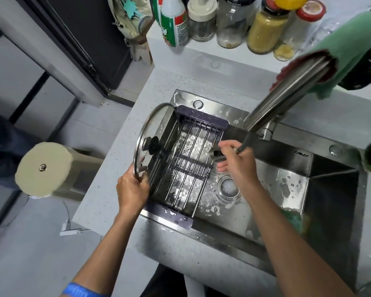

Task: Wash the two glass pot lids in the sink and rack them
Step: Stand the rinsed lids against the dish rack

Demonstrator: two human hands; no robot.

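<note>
A glass pot lid (156, 125) with a steel rim and a black knob stands nearly upright at the left end of the steel sink (287, 185). My left hand (131, 189) grips its lower rim. The lid leans beside a purple-framed wire rack (186, 168) that spans the sink's left part. My right hand (238, 161) holds the pull-out spray head on its dark hose, pointed left towards the rack and lid. Water lies splashed under the rack. Only one lid is in view.
The steel faucet neck (287, 95) crosses above the sink with a green cloth (351, 43) draped over it. Jars and a cleaner bottle (174, 24) line the back ledge. A green sponge (293, 219) sits at the sink's front right. A beige lidded bin (43, 168) stands left of the counter.
</note>
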